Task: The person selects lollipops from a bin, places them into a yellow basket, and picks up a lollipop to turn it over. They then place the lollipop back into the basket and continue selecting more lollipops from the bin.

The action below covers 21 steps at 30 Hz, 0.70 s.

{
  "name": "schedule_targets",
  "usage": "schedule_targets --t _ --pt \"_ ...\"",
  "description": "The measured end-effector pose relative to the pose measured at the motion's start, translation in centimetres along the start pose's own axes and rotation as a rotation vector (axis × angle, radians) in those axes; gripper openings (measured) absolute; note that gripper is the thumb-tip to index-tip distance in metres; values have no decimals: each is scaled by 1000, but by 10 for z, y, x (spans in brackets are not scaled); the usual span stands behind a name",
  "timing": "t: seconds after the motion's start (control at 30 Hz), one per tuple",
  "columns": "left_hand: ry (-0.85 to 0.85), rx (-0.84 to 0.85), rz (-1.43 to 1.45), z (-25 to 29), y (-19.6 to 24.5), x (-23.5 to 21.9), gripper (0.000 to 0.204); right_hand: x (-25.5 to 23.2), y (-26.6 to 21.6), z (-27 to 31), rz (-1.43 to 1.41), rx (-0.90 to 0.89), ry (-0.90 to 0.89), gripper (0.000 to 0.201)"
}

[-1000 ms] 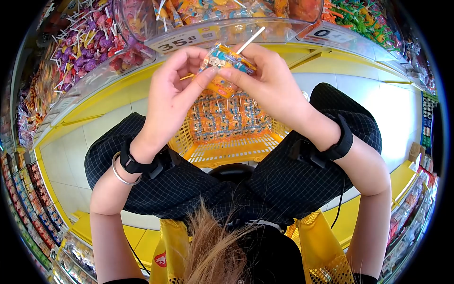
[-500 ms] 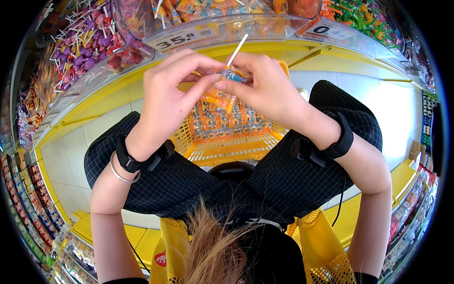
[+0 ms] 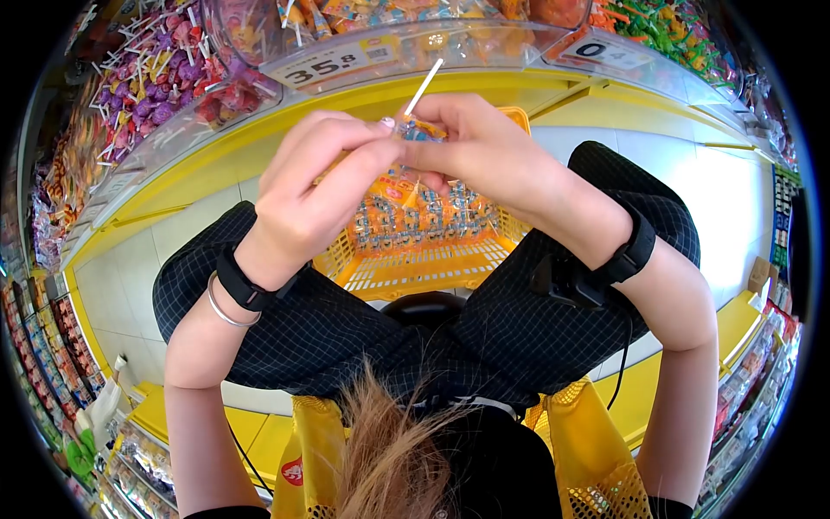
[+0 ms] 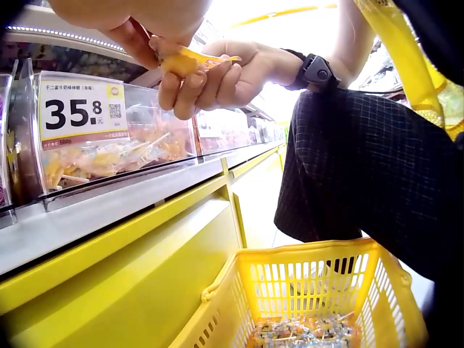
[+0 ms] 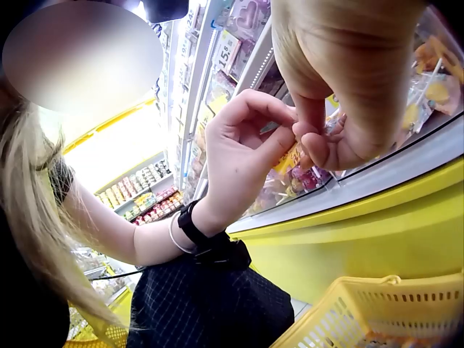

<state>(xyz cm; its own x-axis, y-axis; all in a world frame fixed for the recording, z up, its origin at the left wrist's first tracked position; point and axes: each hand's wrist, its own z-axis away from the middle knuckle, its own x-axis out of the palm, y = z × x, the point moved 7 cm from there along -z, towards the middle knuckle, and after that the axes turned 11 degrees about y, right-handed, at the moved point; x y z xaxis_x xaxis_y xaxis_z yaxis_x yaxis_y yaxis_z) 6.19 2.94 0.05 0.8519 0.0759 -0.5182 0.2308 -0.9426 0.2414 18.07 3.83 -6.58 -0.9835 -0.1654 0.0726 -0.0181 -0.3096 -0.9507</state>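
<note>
Both hands meet above the yellow basket (image 3: 415,275) in the head view, holding one wrapped lollipop (image 3: 421,130) between them. Its white stick (image 3: 424,86) points up toward the shelf. The left hand (image 3: 324,177) pinches the wrapper with thumb and index finger. Fingers of the right hand (image 3: 484,151) are curled round the lollipop near the stick. In the left wrist view the orange wrapper (image 4: 190,61) shows between the hands. The right wrist view has the left hand (image 5: 246,152) and right hand (image 5: 348,87) with fingertips close together at the wrapper, mostly hidden.
Many wrapped lollipops (image 3: 424,216) lie inside the basket, between the person's knees. A clear candy bin with a 35.8 price label (image 3: 333,66) stands ahead. Purple and red lollipops (image 3: 151,95) fill a bin at left, green candies (image 3: 670,43) one at right.
The left hand has turned over, its back now facing up more. Both hands have drawn closer round the wrapper, hiding more of it, and the stick has shifted slightly left.
</note>
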Motion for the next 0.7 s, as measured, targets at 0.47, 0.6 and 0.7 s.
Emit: schedule_targets --t 0.47,0.6,0.7 --pt "-128 -1071 613 30 -55 27 29 -13 -19 6 439 -535 268 28" --pt "-151 -1049 448 27 -48 23 14 -9 -16 4 486 -468 230 26" --pt "-95 -874 311 17 -40 17 10 -7 -9 -1 401 -478 209 27"
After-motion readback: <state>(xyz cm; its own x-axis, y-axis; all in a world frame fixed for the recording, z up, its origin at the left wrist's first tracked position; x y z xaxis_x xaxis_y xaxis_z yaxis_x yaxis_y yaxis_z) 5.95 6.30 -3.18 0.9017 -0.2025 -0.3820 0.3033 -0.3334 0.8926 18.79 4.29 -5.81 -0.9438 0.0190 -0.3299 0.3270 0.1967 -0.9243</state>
